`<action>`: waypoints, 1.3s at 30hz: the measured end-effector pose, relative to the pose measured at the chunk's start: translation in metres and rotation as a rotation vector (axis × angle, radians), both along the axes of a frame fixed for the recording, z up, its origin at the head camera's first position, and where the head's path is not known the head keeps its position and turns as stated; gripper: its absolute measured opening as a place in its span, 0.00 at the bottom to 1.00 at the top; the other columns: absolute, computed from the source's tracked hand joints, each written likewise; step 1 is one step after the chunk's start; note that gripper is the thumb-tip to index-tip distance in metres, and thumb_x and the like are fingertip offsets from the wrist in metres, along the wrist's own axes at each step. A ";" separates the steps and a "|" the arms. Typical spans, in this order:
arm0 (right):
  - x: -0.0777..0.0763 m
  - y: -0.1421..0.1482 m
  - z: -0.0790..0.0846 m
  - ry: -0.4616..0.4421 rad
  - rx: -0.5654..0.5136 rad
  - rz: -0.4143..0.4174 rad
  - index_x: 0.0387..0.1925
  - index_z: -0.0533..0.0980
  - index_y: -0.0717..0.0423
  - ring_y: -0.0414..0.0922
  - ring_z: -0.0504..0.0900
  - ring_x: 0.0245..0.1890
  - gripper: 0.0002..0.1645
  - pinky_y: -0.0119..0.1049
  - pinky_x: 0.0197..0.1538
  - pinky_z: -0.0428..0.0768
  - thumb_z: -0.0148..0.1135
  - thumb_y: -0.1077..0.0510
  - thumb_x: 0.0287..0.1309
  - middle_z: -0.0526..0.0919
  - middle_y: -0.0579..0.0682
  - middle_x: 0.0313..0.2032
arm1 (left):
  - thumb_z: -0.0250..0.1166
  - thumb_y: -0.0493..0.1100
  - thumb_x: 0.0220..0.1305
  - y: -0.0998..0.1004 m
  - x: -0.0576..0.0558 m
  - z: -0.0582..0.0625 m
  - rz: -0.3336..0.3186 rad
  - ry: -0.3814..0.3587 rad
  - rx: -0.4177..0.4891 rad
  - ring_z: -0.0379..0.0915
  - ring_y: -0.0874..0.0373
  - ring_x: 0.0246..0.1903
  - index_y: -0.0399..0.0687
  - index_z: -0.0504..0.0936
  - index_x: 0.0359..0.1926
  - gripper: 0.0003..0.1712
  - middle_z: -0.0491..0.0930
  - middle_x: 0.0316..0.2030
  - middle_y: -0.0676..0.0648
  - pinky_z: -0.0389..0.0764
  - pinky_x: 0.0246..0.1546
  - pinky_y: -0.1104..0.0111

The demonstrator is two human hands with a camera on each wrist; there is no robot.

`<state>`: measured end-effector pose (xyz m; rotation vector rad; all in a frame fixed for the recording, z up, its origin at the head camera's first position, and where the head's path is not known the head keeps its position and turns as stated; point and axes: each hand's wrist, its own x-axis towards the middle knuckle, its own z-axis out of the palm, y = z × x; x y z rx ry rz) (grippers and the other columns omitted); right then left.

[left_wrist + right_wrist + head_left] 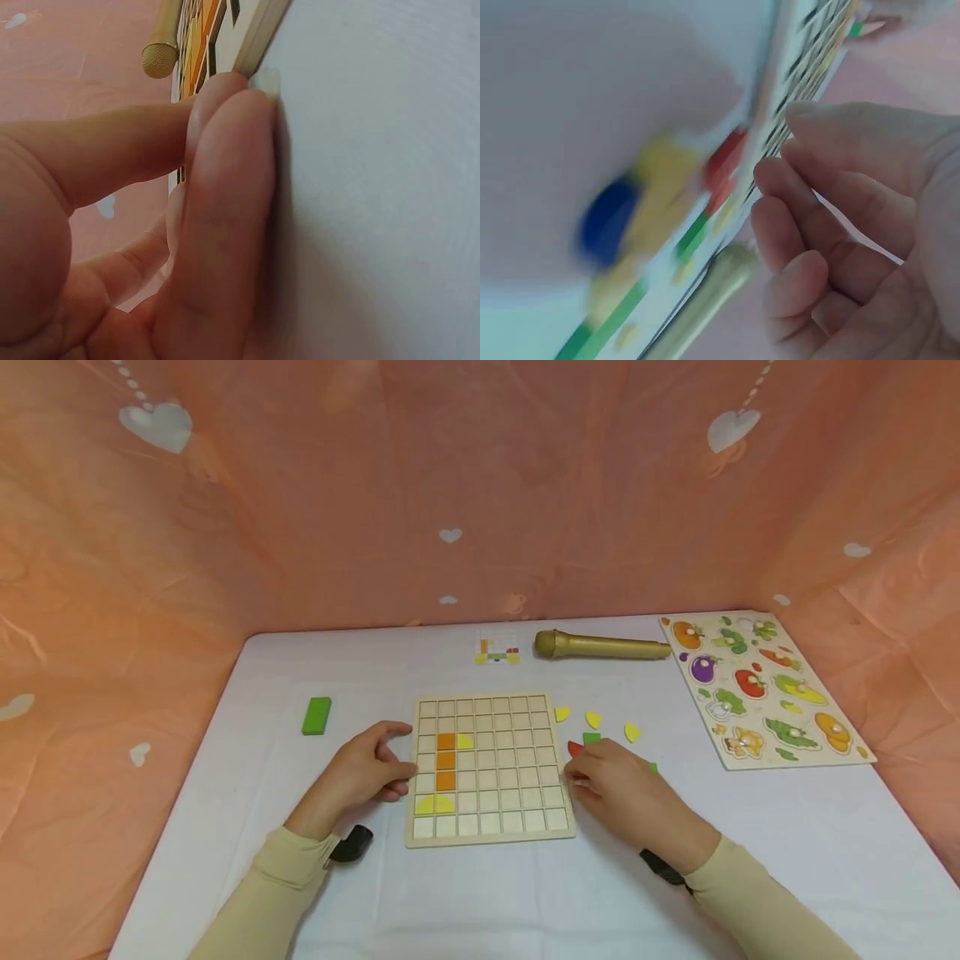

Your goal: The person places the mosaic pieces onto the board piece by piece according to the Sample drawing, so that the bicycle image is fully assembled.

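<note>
A square wooden grid board (491, 841) lies on the white table between both hands. Three orange squares (446, 761) stand in a column on it, with a yellow quarter-round piece (465, 741) beside the top one and two more yellow pieces (435, 804) lower left. My left hand (360, 768) is at the board's left edge, thumb and fingertips right against the rim. At the right edge is my right hand (626, 789), its fingers loosely bent with nothing seen between them in the right wrist view. Partly hidden by it are a red piece (575, 748) and a green piece (592, 738).
Several yellow quarter-round pieces (632, 732) lie right of the board. A blue piece (609, 221) shows in the right wrist view. Behind are a small pattern card (497, 647) and a gold microphone (607, 647). A vegetable puzzle (765, 693) lies far right, a green block (317, 716) left.
</note>
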<state>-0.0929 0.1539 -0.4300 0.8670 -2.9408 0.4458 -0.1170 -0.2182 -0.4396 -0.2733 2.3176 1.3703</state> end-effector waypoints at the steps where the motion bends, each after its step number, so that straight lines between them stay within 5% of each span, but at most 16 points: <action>1: 0.000 0.006 0.000 -0.008 0.010 -0.024 0.44 0.89 0.53 0.46 0.85 0.48 0.12 0.44 0.51 0.90 0.81 0.64 0.58 0.88 0.46 0.42 | 0.77 0.39 0.68 0.000 0.000 0.000 0.000 0.000 -0.001 0.86 0.55 0.28 0.52 0.70 0.77 0.41 0.79 0.39 0.40 0.92 0.34 0.66; 9: 0.002 0.035 0.000 -0.051 0.032 -0.119 0.43 0.89 0.54 0.45 0.83 0.45 0.13 0.44 0.49 0.90 0.82 0.64 0.56 0.87 0.46 0.40 | 0.77 0.39 0.68 0.000 0.000 0.001 0.000 -0.004 -0.005 0.86 0.55 0.28 0.52 0.70 0.77 0.41 0.79 0.39 0.40 0.92 0.34 0.66; 39: -0.007 0.035 -0.005 -0.074 0.033 -0.110 0.44 0.89 0.55 0.46 0.84 0.46 0.13 0.47 0.51 0.90 0.82 0.61 0.57 0.88 0.47 0.42 | 0.76 0.37 0.68 -0.003 0.000 -0.003 -0.014 0.032 0.038 0.87 0.54 0.28 0.48 0.70 0.77 0.40 0.79 0.36 0.41 0.92 0.33 0.66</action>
